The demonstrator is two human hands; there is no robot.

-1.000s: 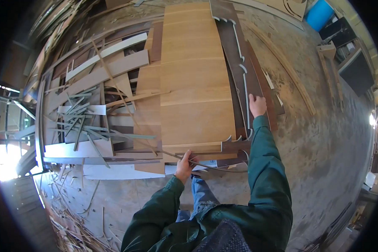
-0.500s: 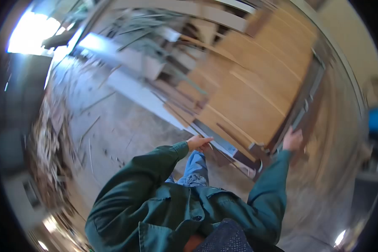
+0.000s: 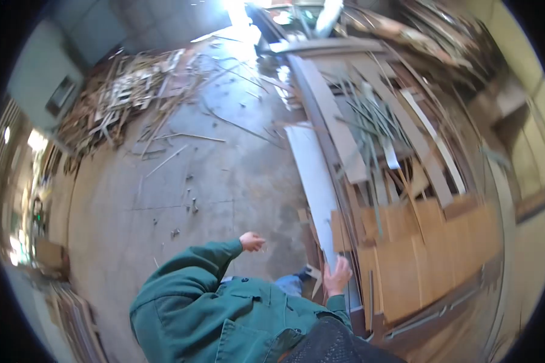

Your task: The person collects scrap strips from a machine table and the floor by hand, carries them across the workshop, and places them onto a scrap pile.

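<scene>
My left hand (image 3: pixel 252 241) hangs over the concrete floor, its fingers curled together. Whatever they may hold is too small to make out. My right hand (image 3: pixel 338 276) is above the near end of a long white board (image 3: pixel 312 175), its thumb apart from its fingers. I see no object in it; whether it touches the board is unclear. Just right of that hand are tan wood panels (image 3: pixel 433 254) laid side by side on the stack. Near my foot, a pale, jagged piece (image 3: pixel 314 274) shows between my hands.
Thin scrap strips are heaped (image 3: pixel 133 85) at the upper left, and loose sticks lie on the floor (image 3: pixel 224 181). Thin green-grey strips (image 3: pixel 369 115) lie across long boards on the right. More boards (image 3: pixel 72 314) stand at lower left.
My view has swung left, so the stack now sits to the right. My right hand has left the metal-edged side of the panels; my left hand has moved away from the stack's edge.
</scene>
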